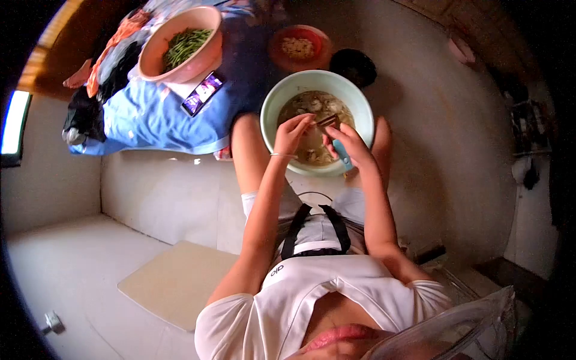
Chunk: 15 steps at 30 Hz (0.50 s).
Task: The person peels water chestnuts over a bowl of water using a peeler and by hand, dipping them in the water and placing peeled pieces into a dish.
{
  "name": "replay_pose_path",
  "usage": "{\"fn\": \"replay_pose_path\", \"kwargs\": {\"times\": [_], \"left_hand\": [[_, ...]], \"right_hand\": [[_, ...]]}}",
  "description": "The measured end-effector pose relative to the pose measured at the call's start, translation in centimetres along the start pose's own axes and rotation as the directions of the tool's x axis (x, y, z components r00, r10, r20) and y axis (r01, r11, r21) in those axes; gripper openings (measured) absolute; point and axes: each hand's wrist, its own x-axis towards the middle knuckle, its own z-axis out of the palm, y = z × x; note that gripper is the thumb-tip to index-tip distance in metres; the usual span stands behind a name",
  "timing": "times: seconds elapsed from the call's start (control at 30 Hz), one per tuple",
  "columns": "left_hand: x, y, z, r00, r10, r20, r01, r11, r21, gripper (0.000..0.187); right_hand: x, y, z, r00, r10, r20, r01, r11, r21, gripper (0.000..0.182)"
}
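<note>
A large pale green basin [268,129] sits between my knees, with murky brown water and pale scraps [315,157] in it. Over the water, my right hand [354,146] is wrapped around the teal handle of a small tool [342,155]. Its dark, narrow head points toward my other hand, and its exact kind does not show. My left hand [294,133] is pinched just left of that head, fingertips close to it. I cannot tell what small thing those fingers hold. A thin band circles my left wrist.
A red bowl of pale pieces [298,48] and a dark bowl [354,67] stand beyond the basin. On the blue cloth [150,123] at left are a pink basin [150,57] of green beans and a lit phone [202,93]. A beige board [174,279] lies lower left.
</note>
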Motion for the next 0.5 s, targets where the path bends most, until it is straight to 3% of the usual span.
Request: {"fn": "replay_pose_path", "kwargs": {"times": [0.07, 0.27, 0.5], "left_hand": [[-1.0, 2.5, 0.7, 0.995, -0.096, 0.024, 0.098, 0.986, -0.138, 0.030], [-2.2, 5.2, 1.6, 0.998, -0.059, 0.027, 0.062, 0.990, -0.127, 0.029], [-2.9, 6.3, 1.5, 0.984, 0.171, 0.058, -0.172, 0.985, 0.012, 0.023]], "right_hand": [[-1.2, -1.8, 1.5, 0.999, -0.030, 0.036, 0.029, 0.999, 0.029, 0.020], [-1.6, -3.0, 2.9, 0.990, -0.060, 0.129, 0.052, 0.997, 0.063, 0.024], [-2.1, -2.9, 3.9, 0.996, -0.020, 0.089, 0.017, 0.999, 0.032, 0.026]]}}
